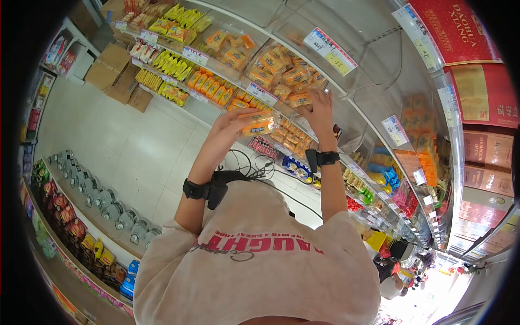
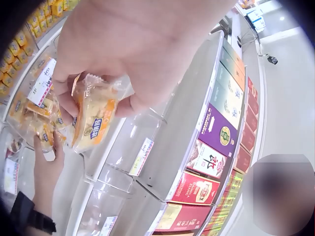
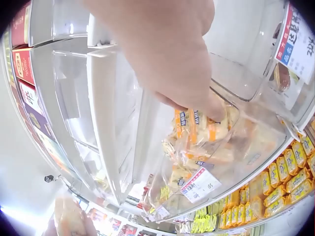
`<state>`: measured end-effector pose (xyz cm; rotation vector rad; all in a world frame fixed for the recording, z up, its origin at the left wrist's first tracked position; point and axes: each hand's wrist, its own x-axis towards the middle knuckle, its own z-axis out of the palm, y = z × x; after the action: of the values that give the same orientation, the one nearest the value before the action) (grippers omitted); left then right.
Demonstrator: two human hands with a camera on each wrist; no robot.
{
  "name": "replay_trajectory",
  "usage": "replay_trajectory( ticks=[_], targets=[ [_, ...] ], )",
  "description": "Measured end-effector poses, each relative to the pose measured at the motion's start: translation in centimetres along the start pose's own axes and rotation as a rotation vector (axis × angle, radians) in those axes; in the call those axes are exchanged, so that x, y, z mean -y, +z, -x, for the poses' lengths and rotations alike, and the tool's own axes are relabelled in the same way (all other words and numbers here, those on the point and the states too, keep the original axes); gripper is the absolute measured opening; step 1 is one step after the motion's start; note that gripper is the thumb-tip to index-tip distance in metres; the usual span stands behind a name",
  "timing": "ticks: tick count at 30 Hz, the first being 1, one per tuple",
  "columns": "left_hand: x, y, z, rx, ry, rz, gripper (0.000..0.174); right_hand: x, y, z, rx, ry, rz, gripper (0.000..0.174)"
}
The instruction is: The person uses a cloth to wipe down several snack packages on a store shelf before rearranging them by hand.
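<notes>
My left hand [image 1: 223, 132] grips clear-wrapped packets with orange markings [image 1: 260, 123] in front of the shelf edge. Seen from the left wrist, its fingers and thumb [image 2: 123, 54] pinch a wrapped yellowish packet [image 2: 96, 118] from both sides. The right hand [image 1: 320, 111] reaches into a clear bin of similar packets [image 1: 295, 76]. In the right wrist view this hand [image 3: 167, 59] has its thumb and fingers at a packet [image 3: 199, 123] on the pile, and the left wrist view shows them round it. Part of that grip is hidden behind the hand.
Price labels [image 1: 330, 50] line the clear bin edges. Lower shelves hold small yellow packets [image 1: 208, 86]. Red boxes [image 1: 479, 92] stand at the right. Cardboard boxes [image 1: 116, 73] sit on the floor at upper left, and a black cable [image 1: 254, 168] hangs near the torso.
</notes>
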<state>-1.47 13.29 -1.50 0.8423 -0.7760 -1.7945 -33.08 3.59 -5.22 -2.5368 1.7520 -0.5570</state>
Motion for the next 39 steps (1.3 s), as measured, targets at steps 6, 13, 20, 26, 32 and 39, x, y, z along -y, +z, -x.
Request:
replay_trajectory(
  ticks=[6, 13, 20, 26, 32, 39],
  targets=[
    [0.4, 1.3, -1.7, -0.016, -0.13, 0.125, 0.046, 1.7, -3.3, 1.5, -0.148, 0.07, -0.169, 0.056],
    [2.5, 4.9, -2.9, -0.024, -0.063, -0.015, 0.039, 3.1, -6.9, 7.6, -0.38, 0.1, -0.556, 0.055],
    [3.4, 9.2, -4.1, 0.027, -0.049, -0.126, 0.041, 2.3, -8.4, 13.5, -0.449, 0.25, -0.825, 0.058],
    [4.9, 11.3, -5.2, 0.106, -0.119, -0.272, 0.049, 1.5, -7.9, 16.1, -0.475, 0.486, -1.558, 0.038],
    [6.1, 13.5, -5.7, 0.145, -0.151, -0.246, 0.051, -0.8, -8.3, 18.0, -0.387, 0.492, -1.538, 0.045],
    [7.8, 15.1, -4.9, 0.1, -0.151, -0.235, 0.069, -1.9, -8.4, 18.4, -0.444, 0.424, -1.667, 0.067]
  ],
)
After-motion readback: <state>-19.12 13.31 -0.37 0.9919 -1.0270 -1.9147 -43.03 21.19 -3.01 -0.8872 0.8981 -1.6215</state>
